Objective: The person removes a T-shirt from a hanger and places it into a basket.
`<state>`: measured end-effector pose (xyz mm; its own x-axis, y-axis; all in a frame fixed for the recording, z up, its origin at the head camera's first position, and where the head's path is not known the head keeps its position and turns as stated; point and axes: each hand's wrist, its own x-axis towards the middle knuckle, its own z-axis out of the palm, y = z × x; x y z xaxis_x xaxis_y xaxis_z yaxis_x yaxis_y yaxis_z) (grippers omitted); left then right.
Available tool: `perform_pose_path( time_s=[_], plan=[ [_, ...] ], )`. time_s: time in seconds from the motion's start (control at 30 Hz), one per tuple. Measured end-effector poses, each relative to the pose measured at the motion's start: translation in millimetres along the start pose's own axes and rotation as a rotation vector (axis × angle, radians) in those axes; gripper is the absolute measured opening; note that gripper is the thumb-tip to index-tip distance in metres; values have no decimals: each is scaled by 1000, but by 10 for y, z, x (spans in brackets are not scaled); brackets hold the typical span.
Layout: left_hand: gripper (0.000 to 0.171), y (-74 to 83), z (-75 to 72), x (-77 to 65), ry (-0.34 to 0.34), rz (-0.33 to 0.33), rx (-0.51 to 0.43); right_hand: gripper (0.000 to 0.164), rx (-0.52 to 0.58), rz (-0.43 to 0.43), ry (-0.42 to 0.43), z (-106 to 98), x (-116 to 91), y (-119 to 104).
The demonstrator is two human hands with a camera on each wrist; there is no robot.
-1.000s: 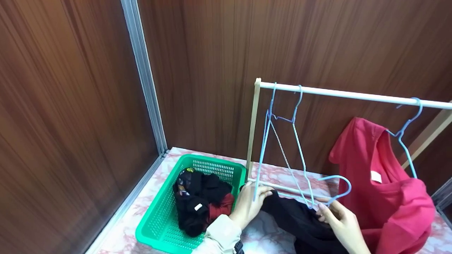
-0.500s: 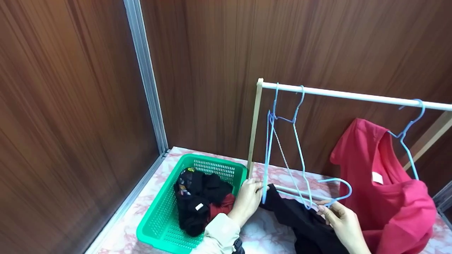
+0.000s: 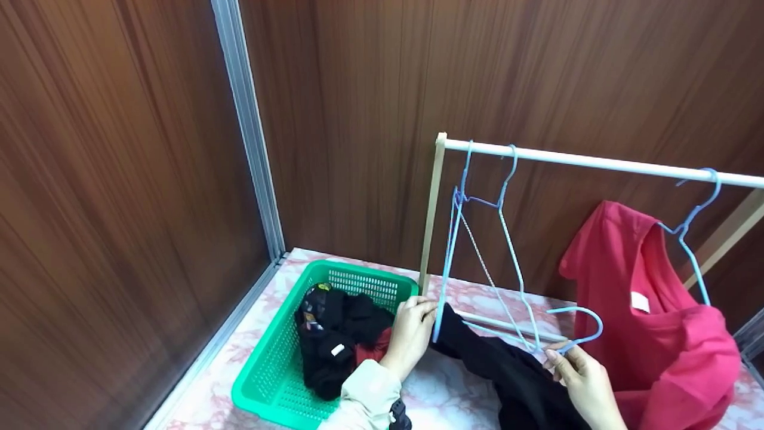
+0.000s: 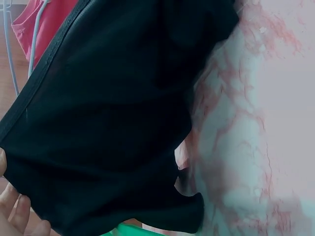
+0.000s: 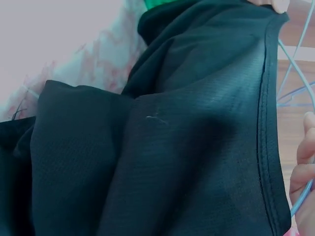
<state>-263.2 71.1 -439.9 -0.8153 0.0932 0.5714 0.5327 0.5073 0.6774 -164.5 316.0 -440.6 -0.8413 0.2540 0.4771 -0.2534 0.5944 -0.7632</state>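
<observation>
Black garment (image 3: 525, 373) hangs below the rail (image 3: 597, 160), between the hands. Left hand (image 3: 410, 334) pinches its left corner; right hand (image 3: 584, 375) grips a blue hanger (image 3: 599, 325) below the hook. Apparent step: fitting garment to hanger; next, seat the left corner over the hanger's end. Suspended hangers (image 3: 449, 269) obstruct the left hand; green basket (image 3: 358, 270) left, red shirt (image 3: 606, 263) right.

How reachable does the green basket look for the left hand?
Likely yes: the left hand appears beside the green basket with nothing visibly between, though it is holding the black garment.
</observation>
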Motion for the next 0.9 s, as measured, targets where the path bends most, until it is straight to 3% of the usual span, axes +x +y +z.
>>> perform_pose_path(
  time_s=[0.23,0.57,0.8,0.9],
  plan=[
    [15,-17,-20,14,-2,-2,3,10,-70,58,-20,-24,-3,13],
    [17,-41,-42,42,56,-72,7,14,-105,80,-27,-63,2,81],
    [18,-60,-65,49,63,-144,17,16,-148,166,-36,-123,20,75],
    [19,-75,-74,42,88,-124,61,17,-157,198,-41,-149,27,83]
  ],
)
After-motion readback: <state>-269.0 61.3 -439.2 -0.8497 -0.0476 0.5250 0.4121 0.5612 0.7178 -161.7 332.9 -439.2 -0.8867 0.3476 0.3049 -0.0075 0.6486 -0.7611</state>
